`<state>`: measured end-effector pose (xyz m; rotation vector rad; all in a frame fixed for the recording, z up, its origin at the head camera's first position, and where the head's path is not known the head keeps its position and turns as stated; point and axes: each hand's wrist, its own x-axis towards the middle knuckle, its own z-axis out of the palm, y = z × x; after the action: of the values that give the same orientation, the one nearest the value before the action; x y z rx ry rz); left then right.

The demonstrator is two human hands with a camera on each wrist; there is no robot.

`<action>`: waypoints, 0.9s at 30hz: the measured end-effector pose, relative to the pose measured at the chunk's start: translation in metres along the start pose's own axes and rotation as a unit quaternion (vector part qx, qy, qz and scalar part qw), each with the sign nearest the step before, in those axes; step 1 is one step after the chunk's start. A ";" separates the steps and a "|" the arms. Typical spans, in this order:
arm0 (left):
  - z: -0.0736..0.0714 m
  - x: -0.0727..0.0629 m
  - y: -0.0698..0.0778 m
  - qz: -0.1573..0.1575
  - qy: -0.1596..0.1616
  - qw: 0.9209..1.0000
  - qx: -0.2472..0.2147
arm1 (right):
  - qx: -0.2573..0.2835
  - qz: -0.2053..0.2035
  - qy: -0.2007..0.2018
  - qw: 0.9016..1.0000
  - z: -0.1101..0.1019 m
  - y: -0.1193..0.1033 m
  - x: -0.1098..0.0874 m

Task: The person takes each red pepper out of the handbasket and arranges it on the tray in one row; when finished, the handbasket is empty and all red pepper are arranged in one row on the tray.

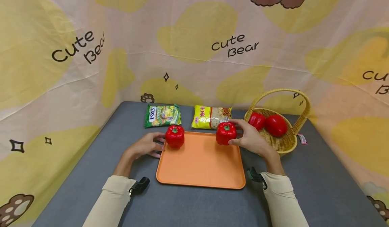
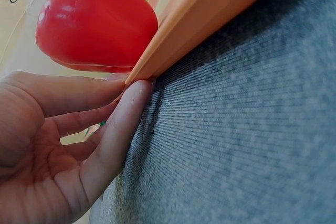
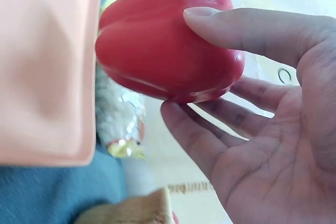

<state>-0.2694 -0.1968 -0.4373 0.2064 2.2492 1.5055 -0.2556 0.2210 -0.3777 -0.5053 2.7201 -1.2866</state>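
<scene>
Just right of centre, the right hand (image 1: 250, 137) grips a pepper (image 1: 226, 133) in its fingers at the tray (image 1: 201, 166)'s upper right; left of centre, the left hand (image 1: 147, 144)'s fingers apparently pinch the tray's edge.

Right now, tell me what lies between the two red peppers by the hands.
In the head view, only a bare stretch of the orange tray shows between the left pepper and the right pepper.

You've got a creased Cute Bear fabric backdrop (image 1: 194, 66) hanging right behind the far edge of your grey desk (image 1: 194, 205), folding round its far left corner, all yellow blobs (image 1: 200, 28), brown paw prints (image 1: 147, 98) and little sparkles (image 1: 166, 77).
</scene>
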 end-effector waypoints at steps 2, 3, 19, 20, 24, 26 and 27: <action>0.000 0.000 0.000 0.000 0.000 1.000 -0.001 | 0.008 -0.001 -0.007 1.000 0.005 -0.001 0.002; 0.000 0.000 0.000 0.000 0.000 1.000 -0.002 | 0.010 -0.003 -0.010 1.000 0.008 -0.002 0.003; -0.001 0.004 -0.005 0.008 -0.002 1.000 -0.018 | 0.007 -0.046 -0.044 0.998 0.043 -0.014 0.028; -0.001 0.004 -0.005 0.007 -0.002 1.000 -0.018 | 0.006 -0.047 -0.049 0.998 0.045 -0.015 0.029; -0.001 0.003 -0.004 0.005 -0.003 1.000 -0.019 | 0.010 -0.040 -0.063 0.997 0.052 -0.020 0.033; -0.001 0.003 -0.004 0.004 -0.004 1.000 -0.019 | 0.014 -0.035 -0.067 0.997 0.056 -0.022 0.036; -0.001 0.003 -0.004 0.004 -0.004 1.000 -0.018 | 0.015 -0.032 -0.069 0.997 0.058 -0.022 0.037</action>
<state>-0.2719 -0.1979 -0.4413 0.2106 2.2154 1.5461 -0.2715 0.1525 -0.3959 -0.6570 2.5880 -1.2563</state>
